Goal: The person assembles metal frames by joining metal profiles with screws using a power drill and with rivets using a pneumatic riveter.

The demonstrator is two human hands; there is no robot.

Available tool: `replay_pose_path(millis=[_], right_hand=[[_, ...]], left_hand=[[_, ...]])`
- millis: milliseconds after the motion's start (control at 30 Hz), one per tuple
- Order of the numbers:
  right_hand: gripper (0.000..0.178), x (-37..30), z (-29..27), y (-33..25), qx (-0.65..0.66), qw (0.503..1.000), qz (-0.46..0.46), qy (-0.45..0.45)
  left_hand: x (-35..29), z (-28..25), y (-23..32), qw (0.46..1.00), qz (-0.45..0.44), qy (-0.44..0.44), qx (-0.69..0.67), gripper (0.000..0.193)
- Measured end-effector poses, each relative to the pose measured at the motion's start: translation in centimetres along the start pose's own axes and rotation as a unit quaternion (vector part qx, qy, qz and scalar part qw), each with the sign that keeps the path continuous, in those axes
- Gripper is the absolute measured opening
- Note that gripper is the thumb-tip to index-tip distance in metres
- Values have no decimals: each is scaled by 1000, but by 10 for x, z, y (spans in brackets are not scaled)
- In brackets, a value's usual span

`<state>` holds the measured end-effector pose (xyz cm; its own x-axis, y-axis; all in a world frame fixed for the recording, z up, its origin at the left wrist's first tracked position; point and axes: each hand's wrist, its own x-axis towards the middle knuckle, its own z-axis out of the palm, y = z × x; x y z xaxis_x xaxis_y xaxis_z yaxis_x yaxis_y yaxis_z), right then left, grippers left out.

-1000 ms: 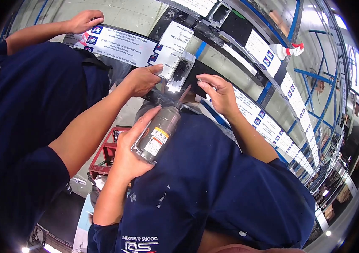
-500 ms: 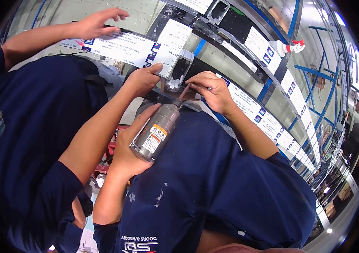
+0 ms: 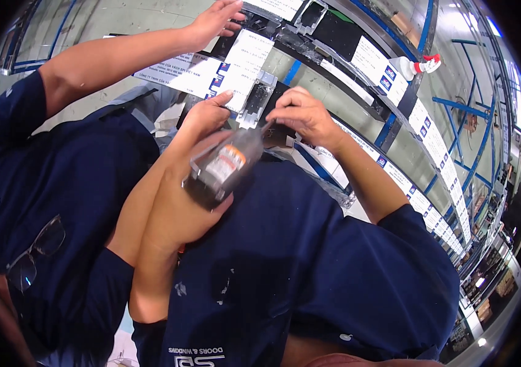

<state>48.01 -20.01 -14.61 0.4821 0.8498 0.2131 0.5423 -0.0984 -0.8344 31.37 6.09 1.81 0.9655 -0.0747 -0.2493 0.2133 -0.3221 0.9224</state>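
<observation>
My left hand (image 3: 175,199) is wrapped around a grey, cylindrical hand-held power tool (image 3: 221,168) with orange and white labels and a metal hook. The tool is blurred by motion, and most of my left fingers are behind it. Its nose points up and right, toward the end of a light metal profile (image 3: 253,109). My right hand (image 3: 306,119) pinches a thin rod (image 3: 268,126) at that nose, its fingers closed just right of the profile. Close on the left, a co-worker's hand (image 3: 205,116) rests near the profile, thumb raised.
The co-worker's other hand (image 3: 214,27) reaches over the film-covered profiles (image 3: 175,72) at upper left. A white spray bottle with a red trigger (image 3: 423,66) stands on the right. Long film-covered bars (image 3: 423,128) and blue racks (image 3: 465,104) extend beyond. Glasses (image 3: 43,244) hang on the co-worker's shirt.
The tool in my left hand has shifted slightly down and left and tilted. My right hand has risen a little. The co-worker's far hand has moved right and up, and their body has leaned in.
</observation>
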Motion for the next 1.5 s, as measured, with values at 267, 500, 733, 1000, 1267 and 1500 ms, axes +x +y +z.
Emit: replay_pose_path(millis=[267, 500, 733, 1000, 1267, 1500], right_hand=[[25, 17, 1, 41, 31, 991, -13, 131], [16, 17, 17, 52, 58, 985, 1, 162], [15, 16, 26, 59, 55, 980, 8, 190], [14, 12, 26, 60, 74, 980, 13, 184], [10, 12, 25, 64, 66, 983, 22, 171], [9, 15, 32, 55, 96, 979, 10, 182]], left_hand=[[70, 3, 48, 989, -117, 31, 83, 22], [98, -3, 72, 969, -185, -100, 128, 48], [107, 15, 100, 967, -209, -64, 132, 23], [109, 23, 105, 957, -208, -86, 183, 28], [117, 18, 100, 953, -196, -123, 197, 30], [123, 18, 87, 954, -137, -120, 237, 31]])
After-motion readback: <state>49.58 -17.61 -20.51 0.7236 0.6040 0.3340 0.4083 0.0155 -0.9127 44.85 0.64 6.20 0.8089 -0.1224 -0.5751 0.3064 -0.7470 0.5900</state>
